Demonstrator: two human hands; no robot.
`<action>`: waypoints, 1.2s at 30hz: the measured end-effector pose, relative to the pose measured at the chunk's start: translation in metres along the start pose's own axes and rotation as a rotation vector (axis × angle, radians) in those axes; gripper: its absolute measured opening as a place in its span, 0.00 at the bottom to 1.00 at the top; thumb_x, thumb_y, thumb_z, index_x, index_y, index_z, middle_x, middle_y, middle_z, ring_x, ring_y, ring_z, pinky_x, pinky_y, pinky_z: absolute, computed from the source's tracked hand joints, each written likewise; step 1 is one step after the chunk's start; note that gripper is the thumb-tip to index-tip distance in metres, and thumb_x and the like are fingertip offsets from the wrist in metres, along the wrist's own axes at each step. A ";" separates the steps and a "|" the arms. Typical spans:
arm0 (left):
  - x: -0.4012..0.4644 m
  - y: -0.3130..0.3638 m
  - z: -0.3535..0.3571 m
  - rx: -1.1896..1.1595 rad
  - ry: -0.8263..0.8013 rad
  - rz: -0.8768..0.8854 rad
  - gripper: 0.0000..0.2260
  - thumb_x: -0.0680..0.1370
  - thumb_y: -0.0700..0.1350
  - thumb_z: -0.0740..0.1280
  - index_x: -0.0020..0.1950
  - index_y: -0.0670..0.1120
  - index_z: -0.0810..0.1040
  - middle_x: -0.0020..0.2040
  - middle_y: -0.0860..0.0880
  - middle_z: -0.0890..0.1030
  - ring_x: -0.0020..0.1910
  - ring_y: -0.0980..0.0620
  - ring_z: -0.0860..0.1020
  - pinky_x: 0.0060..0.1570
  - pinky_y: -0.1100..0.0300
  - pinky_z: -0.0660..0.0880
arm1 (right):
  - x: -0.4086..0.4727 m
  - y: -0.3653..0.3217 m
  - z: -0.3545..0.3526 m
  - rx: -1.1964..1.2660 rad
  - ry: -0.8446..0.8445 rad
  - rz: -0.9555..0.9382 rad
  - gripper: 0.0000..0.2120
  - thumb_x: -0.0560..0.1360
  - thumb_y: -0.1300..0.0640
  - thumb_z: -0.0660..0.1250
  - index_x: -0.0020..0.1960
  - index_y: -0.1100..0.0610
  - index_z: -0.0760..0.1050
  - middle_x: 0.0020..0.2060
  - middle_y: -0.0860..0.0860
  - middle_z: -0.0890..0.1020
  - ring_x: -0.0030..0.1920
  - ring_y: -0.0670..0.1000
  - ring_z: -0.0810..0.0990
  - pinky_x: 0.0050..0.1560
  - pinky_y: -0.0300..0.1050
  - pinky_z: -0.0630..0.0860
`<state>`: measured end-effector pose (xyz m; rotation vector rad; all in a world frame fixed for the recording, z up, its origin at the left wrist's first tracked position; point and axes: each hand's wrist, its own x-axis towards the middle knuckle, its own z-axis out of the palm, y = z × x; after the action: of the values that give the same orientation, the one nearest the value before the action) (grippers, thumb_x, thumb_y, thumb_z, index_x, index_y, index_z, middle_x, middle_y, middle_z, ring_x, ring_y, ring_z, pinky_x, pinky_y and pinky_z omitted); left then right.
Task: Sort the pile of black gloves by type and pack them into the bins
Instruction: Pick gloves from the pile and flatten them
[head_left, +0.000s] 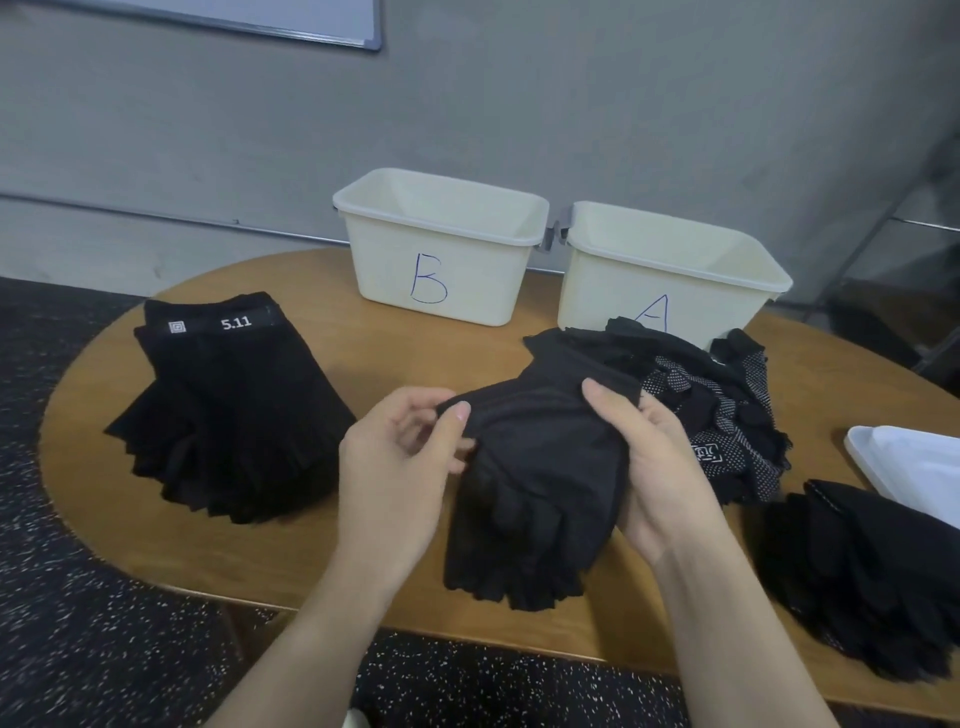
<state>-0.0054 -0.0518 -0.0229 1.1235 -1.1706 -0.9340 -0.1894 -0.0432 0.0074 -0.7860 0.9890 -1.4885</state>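
A plain black glove (535, 488) hangs over the table's front middle, fingers pointing down. My left hand (400, 467) pinches its cuff edge on the left. My right hand (644, 467) grips its right side, thumb on top. Behind it lies a loose pile of black gloves (727, 400), some with white dots. A neat stack of black gloves marked 5.11 (228, 415) sits on the left. Another stack of black gloves (878, 571) lies at the right front. Two cream bins stand at the back: bin B (441, 254) and bin A (670, 280).
The round wooden table (322, 561) has its front edge close to my arms. A white tray (914, 467) sits at the right edge. Dark speckled floor lies around the table, and a grey wall is behind the bins.
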 end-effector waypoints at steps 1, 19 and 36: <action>-0.002 0.001 0.001 0.107 0.042 0.104 0.04 0.80 0.43 0.72 0.54 0.50 0.84 0.47 0.56 0.85 0.50 0.55 0.84 0.48 0.64 0.79 | -0.001 -0.002 -0.001 0.021 0.017 -0.023 0.14 0.79 0.61 0.67 0.63 0.64 0.79 0.56 0.61 0.86 0.57 0.60 0.85 0.53 0.48 0.84; -0.018 0.016 0.024 -0.104 -0.224 -0.055 0.10 0.79 0.45 0.71 0.60 0.53 0.82 0.53 0.56 0.86 0.54 0.56 0.84 0.58 0.49 0.82 | -0.014 0.013 -0.006 -0.555 -0.081 -0.371 0.14 0.80 0.44 0.69 0.58 0.52 0.83 0.52 0.47 0.87 0.50 0.45 0.84 0.52 0.41 0.78; -0.006 -0.012 0.004 0.217 -0.319 -0.260 0.06 0.83 0.45 0.67 0.55 0.48 0.83 0.45 0.50 0.88 0.41 0.49 0.87 0.38 0.44 0.85 | -0.011 0.029 -0.040 -0.837 0.006 -0.028 0.15 0.76 0.48 0.75 0.40 0.60 0.80 0.38 0.51 0.87 0.42 0.50 0.87 0.45 0.52 0.83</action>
<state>-0.0099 -0.0487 -0.0361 1.3581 -1.4323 -1.2427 -0.2112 -0.0263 -0.0353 -1.3785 1.6373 -1.0664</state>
